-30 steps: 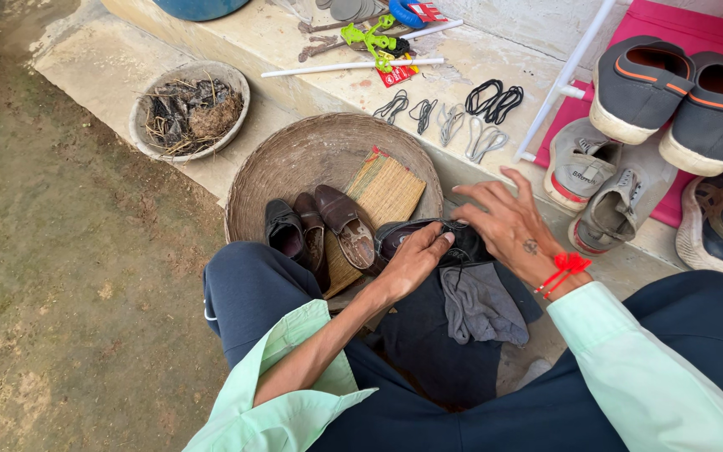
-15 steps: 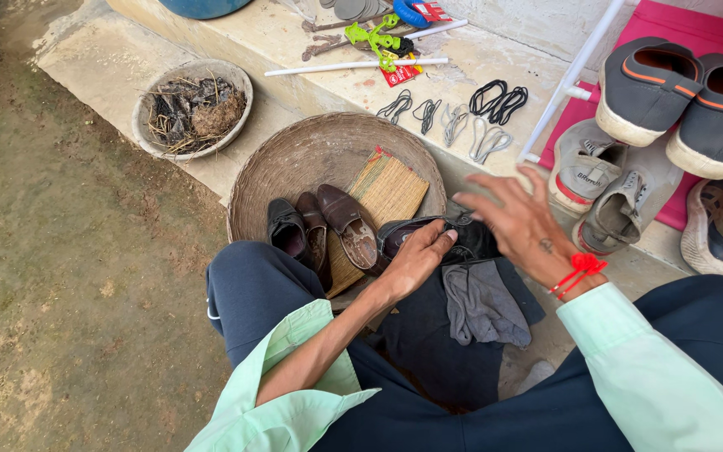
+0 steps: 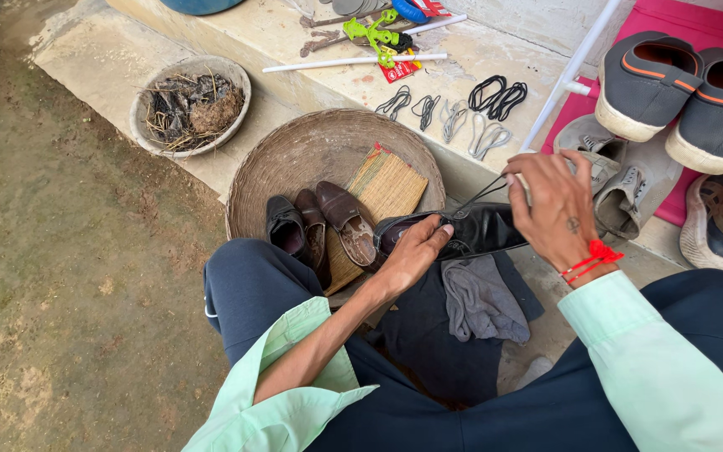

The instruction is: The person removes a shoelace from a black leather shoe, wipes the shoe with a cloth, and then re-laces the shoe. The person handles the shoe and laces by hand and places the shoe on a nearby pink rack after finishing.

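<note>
A shiny black leather shoe (image 3: 485, 230) lies across my lap, over a dark cloth (image 3: 428, 335) and a grey rag (image 3: 483, 300). My left hand (image 3: 412, 254) grips the shoe at its opening, thumb on the upper. My right hand (image 3: 552, 206), with a red thread at the wrist, pinches a thin black shoelace (image 3: 483, 194) that runs taut from the shoe up to my fingers.
A round woven basket (image 3: 311, 151) in front of me holds brown shoes (image 3: 340, 222), a black shoe (image 3: 284, 228) and a straw mat (image 3: 387, 184). Loose laces (image 3: 470, 109) lie on the concrete step. Grey sneakers (image 3: 621, 180) and slip-ons (image 3: 679, 92) stand at right. A bowl of debris (image 3: 190, 105) sits left.
My right hand has risen off the shoe and drawn the lace out to the right. The black shoe now shows plainly between my hands.
</note>
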